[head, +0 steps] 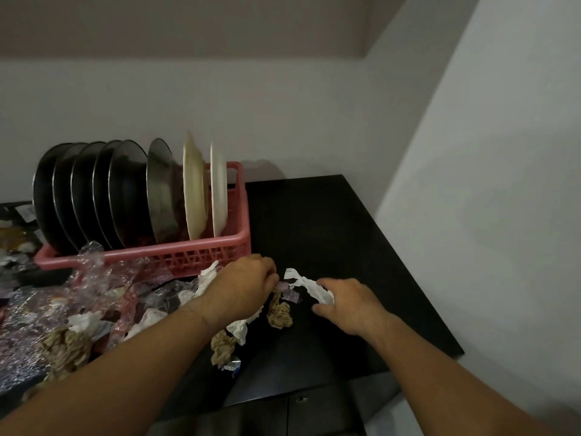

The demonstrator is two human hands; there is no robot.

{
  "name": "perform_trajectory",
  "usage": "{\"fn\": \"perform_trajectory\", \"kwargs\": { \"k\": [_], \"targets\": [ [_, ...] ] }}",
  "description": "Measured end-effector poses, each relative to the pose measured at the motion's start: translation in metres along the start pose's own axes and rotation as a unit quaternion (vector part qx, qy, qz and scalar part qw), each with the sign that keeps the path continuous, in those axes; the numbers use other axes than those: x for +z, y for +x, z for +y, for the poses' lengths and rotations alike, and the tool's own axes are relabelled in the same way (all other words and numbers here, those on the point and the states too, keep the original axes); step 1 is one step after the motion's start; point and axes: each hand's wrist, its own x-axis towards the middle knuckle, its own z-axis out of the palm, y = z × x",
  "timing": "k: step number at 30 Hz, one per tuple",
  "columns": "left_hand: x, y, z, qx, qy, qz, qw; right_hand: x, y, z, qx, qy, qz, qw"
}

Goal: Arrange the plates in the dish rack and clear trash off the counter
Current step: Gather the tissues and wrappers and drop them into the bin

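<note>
Trash [103, 294] lay on the worktop [314, 221] before the dish rack [220, 239]. Our left hand [242, 284] pinched a brown paper wad [279, 314]; our right hand [345, 305] gripped white tissue [309, 286] (we advised bunching scraps together before lifting).

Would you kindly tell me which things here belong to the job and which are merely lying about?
Job: plates, pink dish rack, white tissue, brown paper wad, plastic wrap, counter.
Not part: cabinet doors below, walls.
</note>
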Motion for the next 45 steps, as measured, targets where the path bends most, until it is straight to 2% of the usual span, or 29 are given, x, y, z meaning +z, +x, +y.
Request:
{"fn": "perform_trajectory", "kwargs": {
  "k": [3,8,13,17,19,24,31,34,39,42,45],
  "targets": [
    [0.001,-0.004,-0.002,0.001,0.001,0.000,1.000,0.010,0.005,0.008,0.009,0.015,0.004,1.000],
    [0.003,-0.006,-0.007,-0.004,-0.012,0.004,1.000,0.001,0.008,0.015,0.027,0.077,0.074,0.994],
    [0.001,-0.004,-0.007,-0.005,-0.017,0.014,1.000,-0.021,0.006,0.015,0.040,0.239,0.202,0.949],
    [0.000,-0.002,-0.006,-0.003,-0.024,0.018,1.000,-0.031,0.003,0.013,0.028,0.305,0.244,0.920],
    [0.000,-0.002,-0.005,-0.003,-0.025,0.022,0.999,-0.030,0.003,0.010,0.019,0.337,0.229,0.913],
    [-0.001,-0.004,-0.005,-0.001,-0.023,0.018,1.000,-0.022,0.005,0.002,0.003,0.292,0.144,0.945],
    [-0.003,-0.010,-0.004,0.002,0.007,0.018,1.000,-0.015,0.009,-0.006,-0.009,0.264,0.127,0.956],
    [0.004,-0.014,-0.003,0.016,0.030,-0.007,0.999,-0.020,0.008,-0.012,-0.012,0.264,0.112,0.958],
    [0.035,-0.015,0.005,0.048,0.141,-0.080,0.986,-0.023,0.009,-0.015,0.000,0.289,0.090,0.953],
    [0.055,-0.016,0.005,0.075,0.207,-0.072,0.973,-0.021,0.010,-0.011,-0.017,0.241,0.079,0.967],
    [0.065,-0.017,0.004,0.130,0.288,-0.061,0.947,-0.018,0.011,-0.003,-0.016,0.245,0.044,0.968]
  ]
}}
